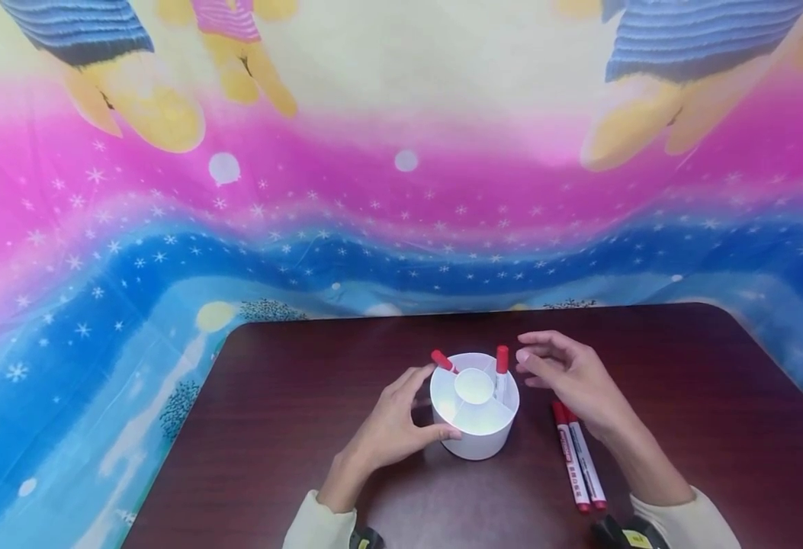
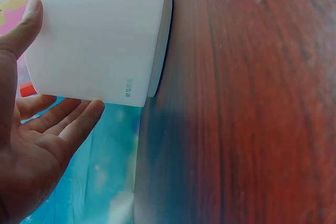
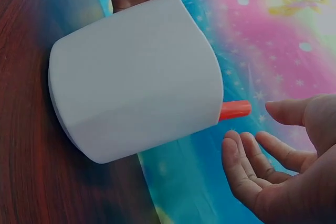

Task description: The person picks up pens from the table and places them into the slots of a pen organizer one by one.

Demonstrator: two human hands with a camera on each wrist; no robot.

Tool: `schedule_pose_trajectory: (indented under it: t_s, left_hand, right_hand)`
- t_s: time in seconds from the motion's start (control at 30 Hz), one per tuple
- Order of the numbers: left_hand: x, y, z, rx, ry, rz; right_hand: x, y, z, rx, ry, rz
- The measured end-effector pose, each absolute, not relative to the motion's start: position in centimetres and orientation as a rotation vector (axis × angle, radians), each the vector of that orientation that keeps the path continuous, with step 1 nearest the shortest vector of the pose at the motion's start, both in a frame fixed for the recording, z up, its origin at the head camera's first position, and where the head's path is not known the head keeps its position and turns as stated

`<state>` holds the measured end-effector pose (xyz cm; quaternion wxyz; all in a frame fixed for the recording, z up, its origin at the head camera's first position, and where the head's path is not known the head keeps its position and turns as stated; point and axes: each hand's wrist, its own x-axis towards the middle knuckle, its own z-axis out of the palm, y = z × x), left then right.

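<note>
Loosely spread, left hand (image 1: 390, 427) fingers (image 2: 79, 121) touching white holder (image 1: 473, 415), right hand (image 1: 573, 377) relaxed, empty.

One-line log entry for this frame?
left hand steadies pen holder | right hand open by marker | two markers on table

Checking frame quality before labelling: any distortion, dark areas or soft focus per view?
Head view: wide-angle bend, the table edge and backdrop curve; evenly lit. Left wrist view: white pen holder bright and sharp, tabletop grain streaky. Right wrist view: dimmer, right hand in shade, table corner dark, red marker cap clear.
</note>
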<state>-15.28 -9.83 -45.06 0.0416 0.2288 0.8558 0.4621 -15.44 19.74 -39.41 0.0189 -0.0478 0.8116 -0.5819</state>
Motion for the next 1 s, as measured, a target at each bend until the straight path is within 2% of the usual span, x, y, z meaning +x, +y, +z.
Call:
schedule_pose_trajectory:
  t_s: [1.0]
  left_hand:
    - [-15.6,-10.9,-44.6,0.704,2.630,1.415]
  right_hand:
    - [-13.4,24.3,-40.9,-0.121,2.601,-1.715]
